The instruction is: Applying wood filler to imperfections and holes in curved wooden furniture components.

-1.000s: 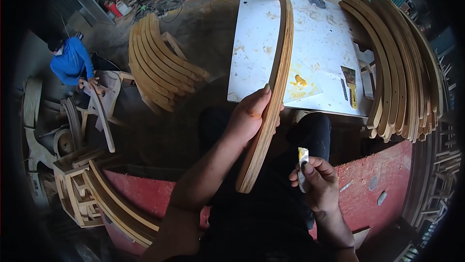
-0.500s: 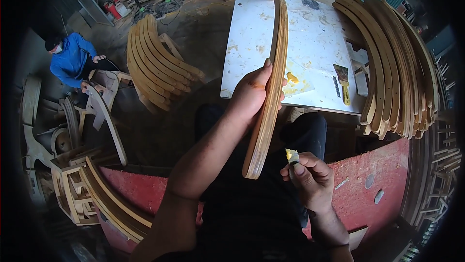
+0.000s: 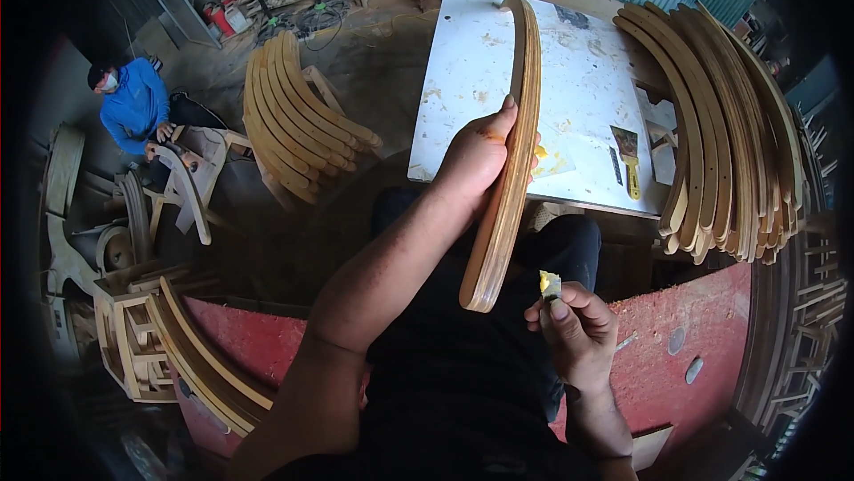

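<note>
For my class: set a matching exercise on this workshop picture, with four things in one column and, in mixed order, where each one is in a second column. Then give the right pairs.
Things:
1. curved wooden slat
2. putty knife
3. small scraper with yellow filler
4. stack of curved slats

Places:
A. pinched in the right hand
B. lying flat on the white table
C. gripped in the left hand
D. leaning at the table's right edge

Pairs: 1-C, 2-B, 3-A, 4-D
</note>
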Tool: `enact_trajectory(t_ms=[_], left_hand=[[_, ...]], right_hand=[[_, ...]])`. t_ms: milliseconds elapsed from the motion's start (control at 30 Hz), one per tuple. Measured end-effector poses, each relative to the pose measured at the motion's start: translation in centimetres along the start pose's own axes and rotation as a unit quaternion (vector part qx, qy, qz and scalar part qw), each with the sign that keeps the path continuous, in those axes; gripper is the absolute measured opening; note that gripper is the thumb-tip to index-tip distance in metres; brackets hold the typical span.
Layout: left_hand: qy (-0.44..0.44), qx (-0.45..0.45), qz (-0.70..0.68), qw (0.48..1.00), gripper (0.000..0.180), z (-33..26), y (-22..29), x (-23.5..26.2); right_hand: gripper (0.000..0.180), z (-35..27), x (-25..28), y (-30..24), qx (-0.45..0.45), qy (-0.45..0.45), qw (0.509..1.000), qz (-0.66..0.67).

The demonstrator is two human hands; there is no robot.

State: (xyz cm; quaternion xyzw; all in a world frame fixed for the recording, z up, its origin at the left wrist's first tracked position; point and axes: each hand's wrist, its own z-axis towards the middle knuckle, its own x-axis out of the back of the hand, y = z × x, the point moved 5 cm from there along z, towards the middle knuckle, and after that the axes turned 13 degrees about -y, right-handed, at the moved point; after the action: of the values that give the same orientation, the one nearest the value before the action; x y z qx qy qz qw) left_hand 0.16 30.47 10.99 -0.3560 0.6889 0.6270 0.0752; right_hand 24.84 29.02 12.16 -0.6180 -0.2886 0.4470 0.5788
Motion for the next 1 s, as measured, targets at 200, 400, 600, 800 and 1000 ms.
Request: enact_trajectory(t_ms=[200, 400, 600, 800, 1000], left_hand=[[0.016, 0.009, 0.008, 1.0, 0.046, -0.1, 0.5, -0.3], [0.008, -0.01, -0.019, 1.0, 0.046, 1.0, 2.4, -2.5], [-0.05, -0.03, 0.024, 0.998, 0.044, 3.2, 6.7, -6.8], [-0.049, -0.015, 0.056, 0.997, 0.038, 4.6, 8.9, -12.0], [-0.04, -0.002, 0.045, 0.998, 0.036, 5.7, 9.5, -14.4]], right_hand=[[0.018, -0.1, 0.8, 0.4, 0.006, 0.017, 1.0, 0.014], [0.019, 0.4, 0.6, -1.8, 0.077, -0.016, 0.994, -0.075], [0.012, 2.1, 0.1, -8.9, 0.199, 0.002, 0.954, -0.223], [0.016, 3.0, 0.6, -14.0, 0.254, 0.06, 0.916, -0.304], [0.02, 3.2, 1.7, -15.5, 0.262, 0.128, 0.869, -0.399]])
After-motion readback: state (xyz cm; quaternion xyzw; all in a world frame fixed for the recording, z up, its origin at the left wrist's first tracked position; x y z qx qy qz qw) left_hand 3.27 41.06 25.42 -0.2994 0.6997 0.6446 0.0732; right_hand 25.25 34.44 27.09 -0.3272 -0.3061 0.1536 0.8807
